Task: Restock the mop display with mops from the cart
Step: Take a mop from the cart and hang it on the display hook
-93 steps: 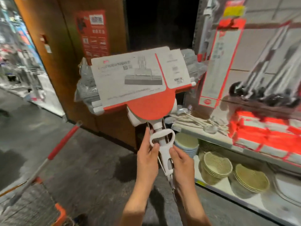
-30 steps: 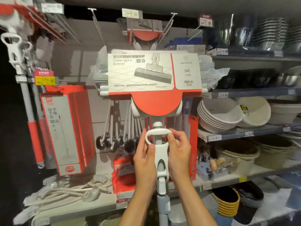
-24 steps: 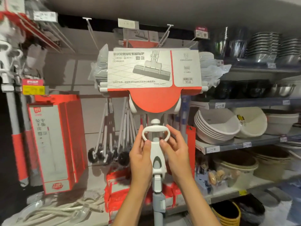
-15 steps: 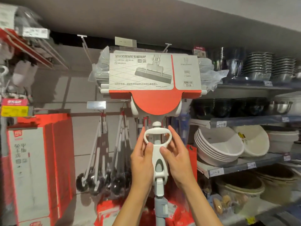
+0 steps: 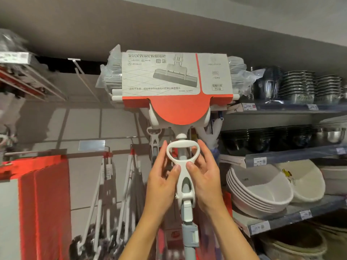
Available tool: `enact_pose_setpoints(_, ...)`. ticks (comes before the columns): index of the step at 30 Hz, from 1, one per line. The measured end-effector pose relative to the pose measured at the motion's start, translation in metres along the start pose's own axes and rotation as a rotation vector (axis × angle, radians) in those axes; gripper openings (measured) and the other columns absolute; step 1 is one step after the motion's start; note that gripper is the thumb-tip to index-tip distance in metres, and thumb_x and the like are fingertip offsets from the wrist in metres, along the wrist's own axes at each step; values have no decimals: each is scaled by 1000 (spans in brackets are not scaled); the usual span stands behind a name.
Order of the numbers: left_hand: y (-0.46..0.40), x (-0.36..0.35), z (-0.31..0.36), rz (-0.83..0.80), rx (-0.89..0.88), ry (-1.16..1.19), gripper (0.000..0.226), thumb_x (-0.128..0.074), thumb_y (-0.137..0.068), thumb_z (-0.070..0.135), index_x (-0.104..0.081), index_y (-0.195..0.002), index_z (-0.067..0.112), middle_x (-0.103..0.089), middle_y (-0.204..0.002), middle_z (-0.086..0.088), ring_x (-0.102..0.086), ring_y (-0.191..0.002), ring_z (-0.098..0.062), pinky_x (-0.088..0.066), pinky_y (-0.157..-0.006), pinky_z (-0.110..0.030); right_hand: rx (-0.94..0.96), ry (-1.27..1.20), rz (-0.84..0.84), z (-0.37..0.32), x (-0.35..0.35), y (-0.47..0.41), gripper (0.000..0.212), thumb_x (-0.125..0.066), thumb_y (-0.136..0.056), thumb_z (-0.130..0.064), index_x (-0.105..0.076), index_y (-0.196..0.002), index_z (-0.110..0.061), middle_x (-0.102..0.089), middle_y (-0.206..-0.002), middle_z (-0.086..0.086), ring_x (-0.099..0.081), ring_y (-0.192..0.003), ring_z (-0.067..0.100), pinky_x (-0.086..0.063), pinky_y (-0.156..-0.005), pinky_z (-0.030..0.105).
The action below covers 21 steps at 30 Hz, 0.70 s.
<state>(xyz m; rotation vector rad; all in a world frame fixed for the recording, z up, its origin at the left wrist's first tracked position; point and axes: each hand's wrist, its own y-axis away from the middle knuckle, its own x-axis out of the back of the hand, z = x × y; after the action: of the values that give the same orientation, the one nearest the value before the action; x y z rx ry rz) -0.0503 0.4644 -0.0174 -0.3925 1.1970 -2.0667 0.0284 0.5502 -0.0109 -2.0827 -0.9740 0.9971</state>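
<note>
- The mop [image 5: 177, 87] is held upright, head up, in front of the display wall, its boxed head near the top of the shelving, just under the ceiling bulkhead.
- Both hands hold the white loop handle [image 5: 182, 153] below the head. The left hand [image 5: 162, 182] has its thumb pressed on the front of the white neck and its fingers lying up the loop's left side.
- The right hand [image 5: 203, 177] mirrors it: thumb on the neck, fingers up the right side of the loop. So each hand pinches the handle between thumb and fingers, palms facing each other.
- The pole [image 5: 188, 222] runs down between the wrists and out of view at the bottom.
- Step in hand, as I judge it: hanging this mop on the display. It is raised to hook height but looks carried by the hands, not by a hook.
- An empty peg [image 5: 84, 78] juts out up and to the left; another hung mop [image 5: 154, 136] shows just behind the handle. Which hook is meant I cannot tell.
- The next move calls for lining a hanging point on the mop up with a peg tip, sliding it on, then letting go gently so the top-heavy head does not swing.
- Bowls [image 5: 262, 190] sit stacked on the shelf to the right, close enough to be knocked.
</note>
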Motion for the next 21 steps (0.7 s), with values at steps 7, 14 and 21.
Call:
enact_pose_setpoints(7,-36,-35,-6,63,-89,-43,68,-62,-92,11,-37,-153,28,-59,-134,32,-57,-125,2,-48,-93,-12,-35,-108,-61,0,20,-59,51,-48,-95,16,-45,-139,-8,-70,-126,10,-65,-119,29,-54,-98,41)
enact_pose_setpoints(14,-85,-64,-16,109,-147,-83,65,-61,-88,13,-39,-144,38,-62,-132,27,-57,-127,0,-47,-95,-14,-22,-153,-132,-4,37,-118,52,-47,-95,17,-47,-139,-11,-70,-124,6,-64,-119,29,-51,-102,48)
enact_pose_setpoints(21,-121,-81,-19,143,-185,-141,68,-60,-95,1,-36,-155,23,-60,-140,15,-56,-131,-9,-49,-105,-33,18,-136,-201,-12,45,-159,54,-51,-94,16,-54,-131,-23,-74,-115,-5,-69,-112,19,-57,-93,38)
